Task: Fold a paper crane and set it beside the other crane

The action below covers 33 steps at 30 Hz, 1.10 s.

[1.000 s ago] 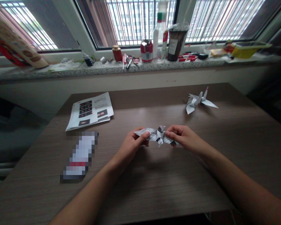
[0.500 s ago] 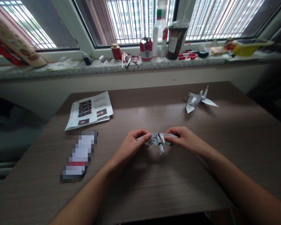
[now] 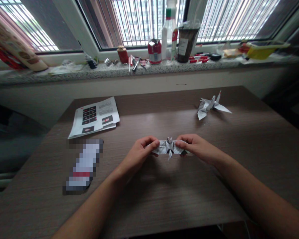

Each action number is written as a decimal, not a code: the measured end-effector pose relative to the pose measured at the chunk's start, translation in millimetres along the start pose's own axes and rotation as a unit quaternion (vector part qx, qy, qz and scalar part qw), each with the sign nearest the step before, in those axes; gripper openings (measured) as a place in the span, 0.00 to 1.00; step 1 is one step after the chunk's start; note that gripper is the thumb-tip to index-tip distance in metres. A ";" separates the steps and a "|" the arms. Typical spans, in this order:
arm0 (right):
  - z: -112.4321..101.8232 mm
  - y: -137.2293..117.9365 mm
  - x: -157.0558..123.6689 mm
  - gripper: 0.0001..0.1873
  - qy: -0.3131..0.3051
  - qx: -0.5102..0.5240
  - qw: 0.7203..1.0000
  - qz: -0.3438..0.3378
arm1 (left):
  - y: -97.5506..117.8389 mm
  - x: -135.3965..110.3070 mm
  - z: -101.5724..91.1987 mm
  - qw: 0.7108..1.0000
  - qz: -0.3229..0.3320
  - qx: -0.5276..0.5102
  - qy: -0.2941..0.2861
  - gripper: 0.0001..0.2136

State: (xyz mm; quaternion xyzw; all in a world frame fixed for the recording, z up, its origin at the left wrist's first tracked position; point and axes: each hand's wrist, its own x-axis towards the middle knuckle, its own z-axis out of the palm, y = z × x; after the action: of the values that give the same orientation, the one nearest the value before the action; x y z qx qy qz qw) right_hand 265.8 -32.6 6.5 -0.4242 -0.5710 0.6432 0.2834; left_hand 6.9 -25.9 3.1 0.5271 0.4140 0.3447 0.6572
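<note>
Between my hands, just above the tabletop, is a paper crane (image 3: 169,147) folded from printed paper, its wings drawn out to the sides. My left hand (image 3: 147,146) pinches one wing between thumb and fingers. The opposite wing is pinched by my right hand (image 3: 189,144). Two narrow points stick out at the crane's middle, one away from me and one toward me. The wing tips are partly hidden by my fingers. A second paper crane (image 3: 210,105) rests on the far right of the table, apart from both hands.
Printed sheets (image 3: 96,116) lie at the table's back left, with a pixelated phone-like object (image 3: 84,166) nearer me. Along the stone windowsill (image 3: 72,75) stand a red can (image 3: 154,51), a glass bottle (image 3: 165,39), a dark drink cup (image 3: 186,43) and a yellow container (image 3: 261,51).
The crane's body has flattened and spread at the middle; a point now shows on its far side. Both hands keep their pinch on the wings, and the wings look pulled straighter.
</note>
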 end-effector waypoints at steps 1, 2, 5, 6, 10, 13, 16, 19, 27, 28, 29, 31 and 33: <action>0.3 0.0 0.0 0.22 -0.005 -0.008 1.000 0.003 | 0.3 -0.2 0.6 1.000 0.001 0.003 0.002 0.16; 0.5 -0.2 -0.1 0.23 -0.011 -0.015 1.000 0.004 | 0.6 -0.3 1.1 1.000 0.002 0.008 0.003 0.16; -0.2 -1.3 -1.0 0.22 -0.022 -0.011 1.000 -0.001 | 0.9 -0.8 2.3 1.000 0.008 0.026 0.008 0.16; -0.5 -1.6 -1.5 0.21 -0.026 -0.004 1.000 -0.001 | 0.8 -0.9 2.6 0.999 0.008 0.031 0.009 0.16; -1.2 -2.6 -2.9 0.17 -0.029 0.005 1.000 0.005 | 2.1 -2.0 4.5 0.999 0.011 0.043 0.010 0.15; -0.3 -3.9 -3.5 0.15 -0.014 -0.005 1.000 0.008 | 4.4 -3.0 6.4 0.999 0.010 0.052 0.012 0.15; 0.4 -4.8 -3.7 0.14 -0.001 -0.018 1.000 0.017 | 5.2 -3.3 7.4 0.998 0.012 0.055 0.006 0.14; 0.2 -3.2 -3.3 0.13 0.007 -0.027 0.999 0.027 | 5.0 -3.1 7.8 0.998 0.014 0.058 -0.008 0.15; 2.4 -2.9 -4.2 0.13 -0.002 -0.026 1.000 0.007 | 12.6 -7.5 10.1 0.996 0.011 0.079 -0.046 0.14; 2.8 -3.9 -4.6 0.14 -0.008 -0.023 1.000 0.002 | 11.8 -7.7 10.0 0.997 0.007 0.067 -0.046 0.14; 3.0 -4.8 -4.9 0.15 -0.014 -0.018 1.000 -0.005 | 10.3 -7.7 9.7 0.998 0.004 0.048 -0.047 0.15; 3.1 -5.8 -5.5 0.16 -0.024 -0.001 1.000 -0.017 | 5.7 -7.3 8.9 0.998 -0.006 -0.001 -0.061 0.15; 2.6 -5.7 -6.1 0.16 -0.030 0.022 0.999 -0.021 | 0.7 -6.7 8.1 0.996 -0.012 -0.046 -0.078 0.15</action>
State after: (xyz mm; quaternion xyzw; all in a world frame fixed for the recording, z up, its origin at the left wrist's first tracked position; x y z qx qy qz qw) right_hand 265.8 -37.9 13.4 -0.3864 -0.5737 0.6620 0.2888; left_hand 11.4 -35.0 5.8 0.5167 0.3509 0.3134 0.7153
